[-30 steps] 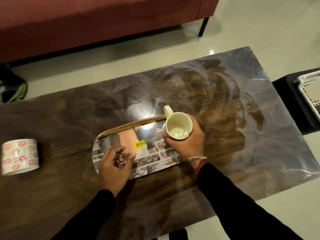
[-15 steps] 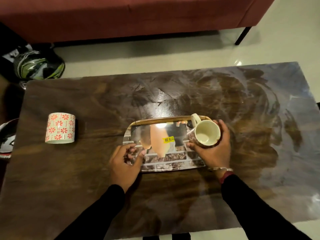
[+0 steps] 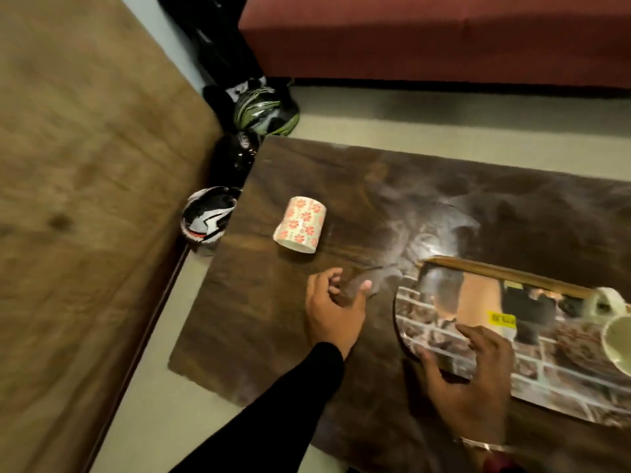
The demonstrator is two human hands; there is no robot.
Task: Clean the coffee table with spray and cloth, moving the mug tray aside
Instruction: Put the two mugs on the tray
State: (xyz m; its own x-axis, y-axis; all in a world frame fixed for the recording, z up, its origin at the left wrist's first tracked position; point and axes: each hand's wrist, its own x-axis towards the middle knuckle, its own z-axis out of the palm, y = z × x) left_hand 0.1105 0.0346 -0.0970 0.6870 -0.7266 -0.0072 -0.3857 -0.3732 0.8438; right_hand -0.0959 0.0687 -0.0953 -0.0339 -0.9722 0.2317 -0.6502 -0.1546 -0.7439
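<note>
- The mug tray [image 3: 532, 339], glossy with a brick-pattern print and a yellow price sticker [image 3: 502, 318], lies flat on the dark coffee table [image 3: 375, 186], toward the table's right side.
- The right hand [image 3: 474, 380] rests at the tray's near-left corner, fingers spread and loosely curved; the fingertips [image 3: 469, 331] lie over the tray's surface and the thumb sits at its rim. Whether it actually clasps the tray cannot be told.
- A cream mug [image 3: 614, 322] stands on the tray well to the right of those fingers, partly cut off by the frame edge.
- The left hand [image 3: 333, 312] hovers over bare tabletop just left of the tray, fingers half-curled and parted, holding nothing.
- A floral mug [image 3: 300, 224] lies on its side on the table, just beyond the left hand's fingers, apart from them.
- Past the table's left end, helmets [image 3: 208, 218] sit on the floor beside a brown sofa [image 3: 85, 165]; a red sofa [image 3: 426, 35] runs along the far side.
</note>
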